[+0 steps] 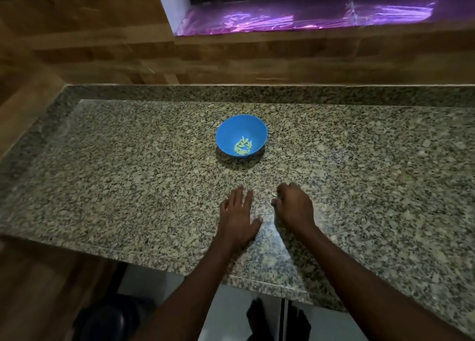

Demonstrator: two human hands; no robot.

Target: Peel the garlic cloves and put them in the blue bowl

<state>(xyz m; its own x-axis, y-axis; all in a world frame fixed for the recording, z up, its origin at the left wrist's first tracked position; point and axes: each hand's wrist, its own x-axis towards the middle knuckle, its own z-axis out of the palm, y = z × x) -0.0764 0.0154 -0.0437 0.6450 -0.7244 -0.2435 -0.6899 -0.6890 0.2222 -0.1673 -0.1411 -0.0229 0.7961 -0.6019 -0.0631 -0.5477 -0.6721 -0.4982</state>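
Right grip (293,207) curled over something unclear, left hand (237,216) flat, blue bowl (231,129) of cloves (243,147) beyond.

Head-worn, wide-angle, looking forward and steeply down over the counter (128,186), near enough to frame both forearms.

Blue bowl (232,131), speckled granite counter (128,160)

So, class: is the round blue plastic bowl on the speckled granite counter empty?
No: the blue bowl holds a small pile of pale garlic cloves at its bottom, beyond the two hands.
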